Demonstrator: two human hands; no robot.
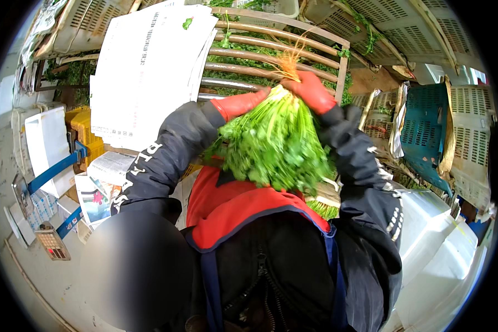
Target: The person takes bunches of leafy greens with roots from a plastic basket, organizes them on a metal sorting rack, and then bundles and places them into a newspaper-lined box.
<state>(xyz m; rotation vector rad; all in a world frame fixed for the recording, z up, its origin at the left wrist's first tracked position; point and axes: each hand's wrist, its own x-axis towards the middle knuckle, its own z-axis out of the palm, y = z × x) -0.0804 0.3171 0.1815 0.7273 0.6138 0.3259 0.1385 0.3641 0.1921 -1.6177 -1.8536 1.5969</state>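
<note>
A thick bunch of cilantro (280, 141) hangs with its leaves towards my body and its orange-brown roots pointing away. My right hand (313, 92), in a red rubber glove, grips the bunch at the root end. In a matching glove, my left hand (242, 103) lies against the left side of the stems; whether its fingers close on them is hidden. Beneath the roots is a rack of metal bars (240, 68), with loose greens visible below it. A stack of large printed paper sheets (149, 74) lies on the rack's left part, a small leaf on top.
Plastic crates with slotted walls (382, 25) stand beyond the rack, and a teal crate (423, 128) is at the right. At the left are a yellow crate (89, 133), a scale with a keypad (53, 245) and newspapers (108, 168). White foam boxes (423, 220) sit at the lower right.
</note>
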